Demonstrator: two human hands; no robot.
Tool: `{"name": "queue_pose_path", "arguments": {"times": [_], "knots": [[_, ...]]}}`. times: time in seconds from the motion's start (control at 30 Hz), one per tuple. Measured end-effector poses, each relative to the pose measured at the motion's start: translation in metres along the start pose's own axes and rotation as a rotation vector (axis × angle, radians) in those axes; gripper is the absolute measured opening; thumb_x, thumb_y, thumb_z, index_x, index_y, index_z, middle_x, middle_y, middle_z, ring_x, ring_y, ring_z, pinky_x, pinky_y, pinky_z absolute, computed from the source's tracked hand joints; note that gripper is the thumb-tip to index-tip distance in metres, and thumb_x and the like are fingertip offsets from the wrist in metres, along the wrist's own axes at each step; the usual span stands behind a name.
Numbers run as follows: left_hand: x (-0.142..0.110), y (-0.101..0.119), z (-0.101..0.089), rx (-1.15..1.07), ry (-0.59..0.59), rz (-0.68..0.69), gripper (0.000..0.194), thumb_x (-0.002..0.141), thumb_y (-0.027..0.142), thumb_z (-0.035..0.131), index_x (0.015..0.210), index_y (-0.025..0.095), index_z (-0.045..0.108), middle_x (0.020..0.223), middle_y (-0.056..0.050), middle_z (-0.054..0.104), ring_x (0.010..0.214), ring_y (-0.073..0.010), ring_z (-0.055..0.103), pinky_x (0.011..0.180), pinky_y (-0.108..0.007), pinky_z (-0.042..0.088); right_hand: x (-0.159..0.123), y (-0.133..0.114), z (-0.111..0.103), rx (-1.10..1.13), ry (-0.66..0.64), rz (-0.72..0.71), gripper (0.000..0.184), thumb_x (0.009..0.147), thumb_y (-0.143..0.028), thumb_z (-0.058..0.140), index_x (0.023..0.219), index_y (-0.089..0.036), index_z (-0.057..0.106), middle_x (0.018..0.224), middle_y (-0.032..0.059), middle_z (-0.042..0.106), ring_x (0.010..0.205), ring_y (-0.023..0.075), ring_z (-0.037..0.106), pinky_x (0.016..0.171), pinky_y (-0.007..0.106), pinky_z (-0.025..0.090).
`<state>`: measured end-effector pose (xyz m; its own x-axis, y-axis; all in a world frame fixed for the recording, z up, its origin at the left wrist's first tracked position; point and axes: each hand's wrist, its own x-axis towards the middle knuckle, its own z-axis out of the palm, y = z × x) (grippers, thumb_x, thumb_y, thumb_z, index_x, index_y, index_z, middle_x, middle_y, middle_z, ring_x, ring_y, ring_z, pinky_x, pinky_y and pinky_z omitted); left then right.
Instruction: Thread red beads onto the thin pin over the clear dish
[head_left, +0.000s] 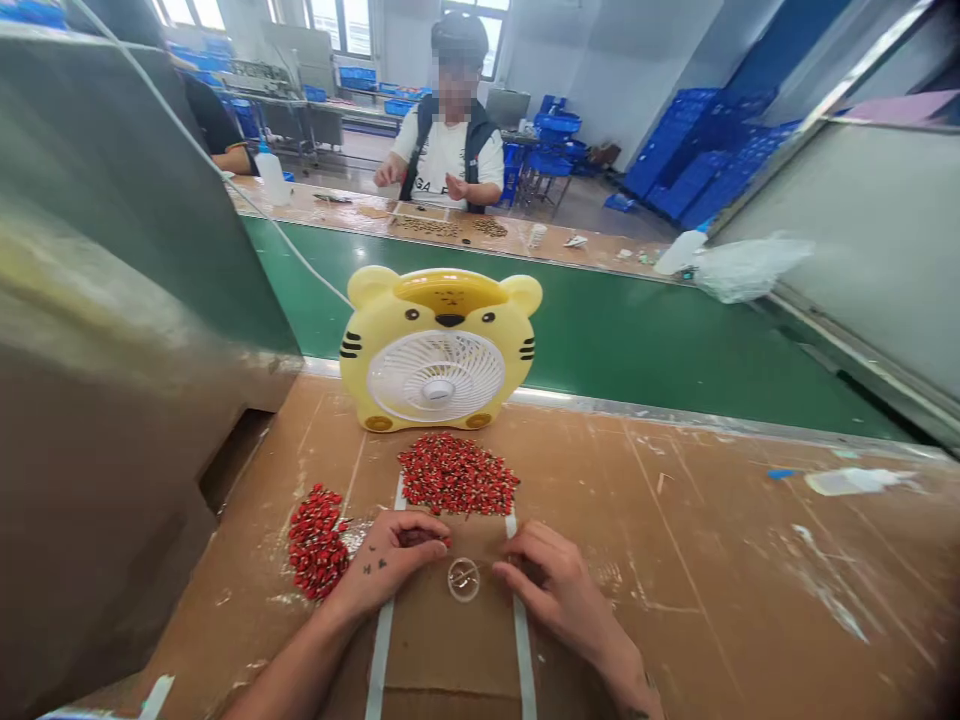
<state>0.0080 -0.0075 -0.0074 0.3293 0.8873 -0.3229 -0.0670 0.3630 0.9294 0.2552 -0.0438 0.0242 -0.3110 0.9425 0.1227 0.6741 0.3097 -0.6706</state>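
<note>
My left hand (397, 560) is curled, with thumb and fingertips together on a small red part (447, 542). On the other side, my right hand (555, 580) has its fingers bent towards the thumb; what it holds, if anything, is too small to make out. Between the hands, a small clear round dish (463, 598) with a few thin shiny pieces in it lies on the brown board (454, 650). A heap of small red parts (457, 475) is just beyond my hands. A second heap of red parts (316, 540) lies left of my left hand.
A yellow animal-shaped fan (352, 375) stands behind the far heap. Beyond it runs a green conveyor belt (622, 345), with a co-worker (450, 150) seated across. A metal housing (135, 380) blocks the left. A clear bottle (855, 481) lies at the right.
</note>
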Motion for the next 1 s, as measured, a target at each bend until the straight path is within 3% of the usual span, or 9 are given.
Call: {"name": "queue_pose_path", "arguments": {"times": [0.13,0.27,0.4,0.6,0.9,1.0], "knots": [[0.002,-0.004,-0.001,-0.016,0.007,-0.011,0.017,0.067,0.028,0.081,0.079,0.016,0.079,0.072,-0.003,0.073,0.061,-0.0123,0.057,0.058,-0.021,0.04,-0.02,0.024,-0.037,-0.08,0.107,0.151,0.019,0.099,-0.026,0.051,0.091,-0.02,0.067,0.085,0.0046,0.067,0.078,0.0195,0.061,0.071,0.03,0.046],[0.005,-0.007,-0.001,-0.04,-0.017,-0.012,0.019,0.067,0.03,0.083,0.079,0.016,0.079,0.071,-0.002,0.072,0.059,-0.0109,0.054,0.056,-0.02,0.039,-0.037,0.041,-0.056,-0.252,-0.058,0.148,0.014,0.093,-0.016,0.057,0.098,-0.02,0.07,0.093,0.0057,0.069,0.092,0.0228,0.06,0.081,0.033,0.048],[0.005,-0.005,-0.001,-0.069,-0.024,-0.025,0.022,0.065,0.03,0.084,0.08,0.015,0.078,0.074,-0.004,0.073,0.063,-0.0124,0.058,0.058,-0.02,0.042,-0.04,0.048,-0.047,-0.411,-0.149,0.126,0.017,0.09,-0.01,0.059,0.091,-0.019,0.072,0.086,0.0064,0.068,0.088,0.0241,0.059,0.077,0.034,0.049],[0.005,-0.005,-0.003,-0.043,-0.016,0.019,0.022,0.065,0.029,0.083,0.08,0.014,0.078,0.071,-0.003,0.071,0.062,-0.012,0.057,0.058,-0.021,0.042,-0.029,0.049,-0.038,-0.478,-0.149,0.088,0.02,0.091,-0.009,0.055,0.079,-0.019,0.068,0.082,0.0055,0.064,0.084,0.0226,0.057,0.075,0.033,0.047],[0.005,-0.008,-0.002,-0.1,-0.026,0.063,0.022,0.066,0.029,0.084,0.082,0.015,0.078,0.065,0.0,0.067,0.06,-0.0097,0.053,0.058,-0.019,0.04,-0.019,0.027,-0.043,-0.34,-0.131,0.105,0.017,0.09,-0.009,0.053,0.087,-0.02,0.066,0.086,0.0036,0.065,0.086,0.0207,0.058,0.077,0.031,0.046],[0.004,-0.006,-0.001,-0.128,-0.027,0.051,0.023,0.065,0.03,0.085,0.081,0.015,0.078,0.064,0.0,0.066,0.059,-0.0094,0.052,0.057,-0.019,0.039,-0.006,0.015,-0.035,-0.287,-0.128,0.08,0.016,0.091,-0.011,0.055,0.09,-0.02,0.068,0.087,0.0032,0.066,0.086,0.0198,0.061,0.076,0.029,0.047]]}}
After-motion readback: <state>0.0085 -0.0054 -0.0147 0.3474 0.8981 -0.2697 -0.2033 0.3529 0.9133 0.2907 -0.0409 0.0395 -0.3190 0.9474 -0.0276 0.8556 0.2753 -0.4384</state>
